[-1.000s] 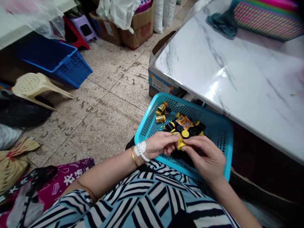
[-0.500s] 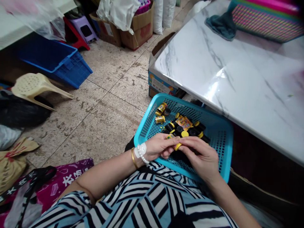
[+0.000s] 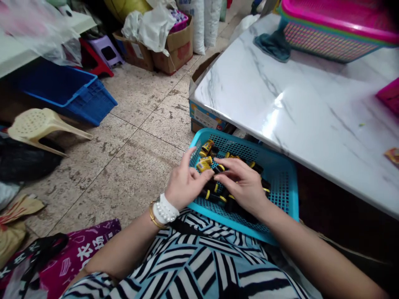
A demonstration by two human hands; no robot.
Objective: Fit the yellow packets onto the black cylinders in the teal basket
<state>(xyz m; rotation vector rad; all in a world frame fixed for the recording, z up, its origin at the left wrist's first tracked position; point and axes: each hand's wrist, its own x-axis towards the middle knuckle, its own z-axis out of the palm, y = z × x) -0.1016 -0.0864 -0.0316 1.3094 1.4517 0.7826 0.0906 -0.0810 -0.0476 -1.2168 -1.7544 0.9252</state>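
A turquoise plastic basket (image 3: pixel 282 166) rests at my lap, holding several small black cylinders with yellow rims and yellow printed ones. My left hand (image 3: pixel 187 182) is over its left side, index finger raised and thumb stretched out, apparently holding nothing. Just beyond that thumb lie yellow printed canisters (image 3: pixel 204 165), and another yellow canister (image 3: pixel 207 146) sits by the far left wall. Between the thumb and fingers of my right hand (image 3: pixel 245 185) is a small black canister with a yellow rim (image 3: pixel 218 168). Its lower part is partly hidden by my fingers.
A marble-patterned table (image 3: pixel 243 79) runs along the right, bearing a dark cloth (image 3: pixel 273 45) and pink and teal stacked baskets (image 3: pixel 330 39). Boxes (image 3: pixel 204 116) stand under its corner. On the left floor are a blue crate (image 3: pixel 99 101), a cream stool (image 3: pixel 34 124) and a purple bag (image 3: pixel 90 253).
My hands, earlier together on a yellow-capped piece, have parted. The left moved left and opened over the yellow canisters; the right moved up and left to a black canister. The view shifted slightly.
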